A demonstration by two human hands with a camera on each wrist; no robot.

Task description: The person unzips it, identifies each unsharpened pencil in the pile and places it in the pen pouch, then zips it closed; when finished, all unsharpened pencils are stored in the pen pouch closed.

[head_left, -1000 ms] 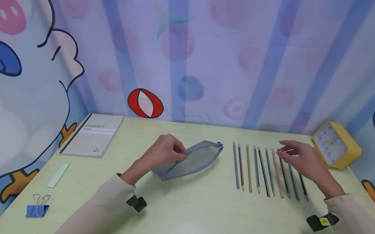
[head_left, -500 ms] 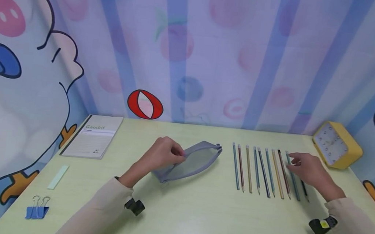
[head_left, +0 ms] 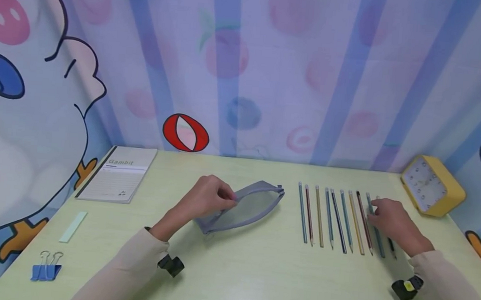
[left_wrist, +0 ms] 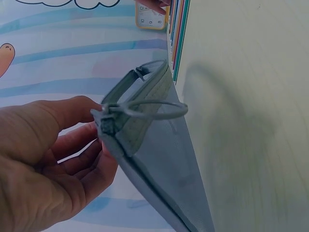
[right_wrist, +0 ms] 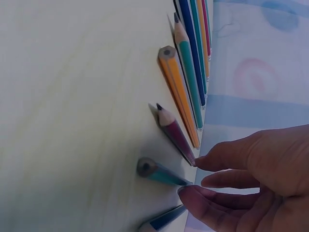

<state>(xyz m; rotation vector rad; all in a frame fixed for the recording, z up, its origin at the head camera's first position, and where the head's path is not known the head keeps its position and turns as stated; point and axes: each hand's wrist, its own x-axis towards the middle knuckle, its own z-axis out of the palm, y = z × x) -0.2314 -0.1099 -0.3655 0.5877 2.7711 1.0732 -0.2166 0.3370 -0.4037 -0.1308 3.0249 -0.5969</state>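
Note:
My left hand (head_left: 211, 197) pinches the upper edge of a grey mesh zip pouch (head_left: 257, 205), whose mouth gapes. The pouch's zip end and pull loop (left_wrist: 159, 115) show close up in the left wrist view. A row of several pencils lies on the table to the right. Over the row's right end is my right hand (head_left: 393, 223), nearest a teal pencil (right_wrist: 166, 175). In the right wrist view its thumb and fingers stand apart around that pencil's far end, near a maroon pencil (right_wrist: 176, 135). A dark pencil (head_left: 392, 249) is partly hidden under the hand.
A yellow clock (head_left: 432, 186) stands at the back right, close to the right hand. At the left lie a notebook (head_left: 117, 178), a pale green strip (head_left: 73, 227) and a blue binder clip (head_left: 46, 272). A printed curtain (head_left: 271, 77) hangs behind the table (head_left: 256, 278).
My right hand has moved right and down, from above the maroon pencil to the teal pencil near the row's right end. The left hand keeps its hold on the pouch, almost unmoved.

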